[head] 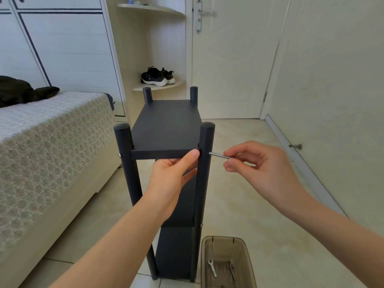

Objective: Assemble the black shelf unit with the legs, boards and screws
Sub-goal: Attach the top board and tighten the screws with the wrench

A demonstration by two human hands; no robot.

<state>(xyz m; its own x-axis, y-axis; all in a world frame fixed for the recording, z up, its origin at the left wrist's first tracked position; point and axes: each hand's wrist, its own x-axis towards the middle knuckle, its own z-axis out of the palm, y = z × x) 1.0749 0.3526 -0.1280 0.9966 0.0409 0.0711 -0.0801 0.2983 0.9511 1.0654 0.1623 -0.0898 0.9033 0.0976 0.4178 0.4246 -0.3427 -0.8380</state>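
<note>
black board (166, 125) partly hides fingers of left hand (172, 177)

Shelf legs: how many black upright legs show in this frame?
4, one at each corner of the top board: near-left leg, near-right leg by the screw, far-left leg, far-right leg. None appears hidden.

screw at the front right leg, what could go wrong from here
The screw is only pinched by the right hand, tip at the front right leg; entering tilted, it may bind or miss the board. The left hand holds the top board at this corner; easing that grip could let it sag.
</note>
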